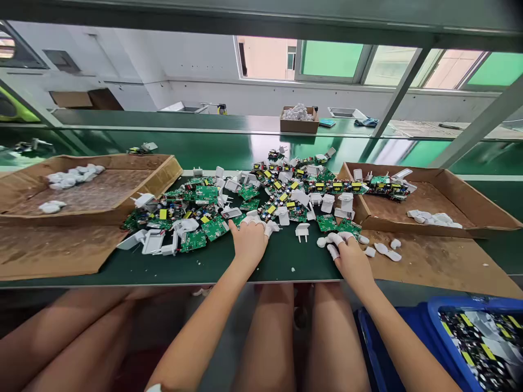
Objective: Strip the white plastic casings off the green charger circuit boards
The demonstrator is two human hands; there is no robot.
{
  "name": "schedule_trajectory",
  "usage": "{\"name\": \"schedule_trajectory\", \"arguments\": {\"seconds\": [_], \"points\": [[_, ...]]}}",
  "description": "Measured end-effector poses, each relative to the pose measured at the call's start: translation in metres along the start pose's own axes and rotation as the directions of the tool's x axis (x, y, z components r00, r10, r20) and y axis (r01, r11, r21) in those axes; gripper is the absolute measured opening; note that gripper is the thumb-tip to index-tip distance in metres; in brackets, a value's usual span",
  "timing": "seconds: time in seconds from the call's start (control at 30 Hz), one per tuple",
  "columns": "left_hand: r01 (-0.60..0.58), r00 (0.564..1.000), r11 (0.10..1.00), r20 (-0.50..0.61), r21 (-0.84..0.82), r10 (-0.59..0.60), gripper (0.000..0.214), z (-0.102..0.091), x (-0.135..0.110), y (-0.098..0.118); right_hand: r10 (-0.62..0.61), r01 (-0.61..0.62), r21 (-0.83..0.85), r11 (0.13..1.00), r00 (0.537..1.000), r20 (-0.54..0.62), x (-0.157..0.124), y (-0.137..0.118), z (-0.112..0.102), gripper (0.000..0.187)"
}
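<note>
My left hand (pixel 250 242) rests palm down at the front of a heap of green circuit boards (pixel 206 194) and white plug housings (pixel 302 231). White covers sit on several of its fingers, which are spread; the fingertips are partly hidden among the parts. Bent forward over the green work surface (pixel 294 261), my right hand (pixel 352 258) also wears white finger covers. Its fingers are apart, beside a small white piece (pixel 322 242) that they may be touching. Loose white pieces (pixel 387 251) lie to its right on cardboard. I see nothing gripped in either hand.
Shallow cardboard trays stand on the left (pixel 85 215) and right (pixel 478 231), each with white pieces inside. The right one also holds a row of boards (pixel 388 187). A blue bin (pixel 433 313) of parts is at lower right. Another person's legs (pixel 77 332) show at left.
</note>
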State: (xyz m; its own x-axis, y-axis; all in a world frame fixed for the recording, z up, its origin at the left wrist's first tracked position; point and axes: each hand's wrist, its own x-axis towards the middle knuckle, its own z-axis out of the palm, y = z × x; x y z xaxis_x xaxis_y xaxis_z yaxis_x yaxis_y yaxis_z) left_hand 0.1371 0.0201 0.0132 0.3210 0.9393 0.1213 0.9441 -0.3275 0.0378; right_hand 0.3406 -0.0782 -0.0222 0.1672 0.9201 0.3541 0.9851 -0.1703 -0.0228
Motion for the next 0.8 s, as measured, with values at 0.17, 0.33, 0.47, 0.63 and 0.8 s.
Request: {"name": "schedule_trajectory", "arguments": {"seconds": [0.17, 0.33, 0.47, 0.63, 0.8], "points": [[-0.015, 0.999, 1.000, 0.028, -0.015, 0.015, 0.034, -0.007, -0.017, -0.002, 0.062, -0.062, 0.008, 0.998, 0.997, 0.052, -0.001, 0.001, -0.002, 0.017], [0.004, 0.998, 0.999, 0.060, -0.035, -0.002, 0.038, -0.011, -0.017, -0.006, 0.095, -0.087, -0.054, 0.995, 0.983, 0.155, 0.002, 0.002, -0.003, 0.023], [0.005, 0.998, 1.000, 0.057, -0.030, -0.003, 0.040, -0.013, -0.003, -0.004, 0.100, -0.102, 0.045, 0.994, 0.994, 0.050, -0.001, 0.005, 0.002, 0.026], [0.058, 0.998, 0.996, 0.016, -0.061, -0.057, 0.037, -0.029, 0.044, 0.004, 0.160, -0.141, 0.209, 0.968, 0.984, -0.077, -0.005, 0.007, 0.006, 0.028], [0.080, 0.977, 0.989, 0.205, -0.123, -0.053, 0.035, -0.025, 0.085, 0.009, 0.155, -0.113, 0.277, 0.954, 0.978, -0.136, -0.006, 0.007, 0.009, 0.032]]}}
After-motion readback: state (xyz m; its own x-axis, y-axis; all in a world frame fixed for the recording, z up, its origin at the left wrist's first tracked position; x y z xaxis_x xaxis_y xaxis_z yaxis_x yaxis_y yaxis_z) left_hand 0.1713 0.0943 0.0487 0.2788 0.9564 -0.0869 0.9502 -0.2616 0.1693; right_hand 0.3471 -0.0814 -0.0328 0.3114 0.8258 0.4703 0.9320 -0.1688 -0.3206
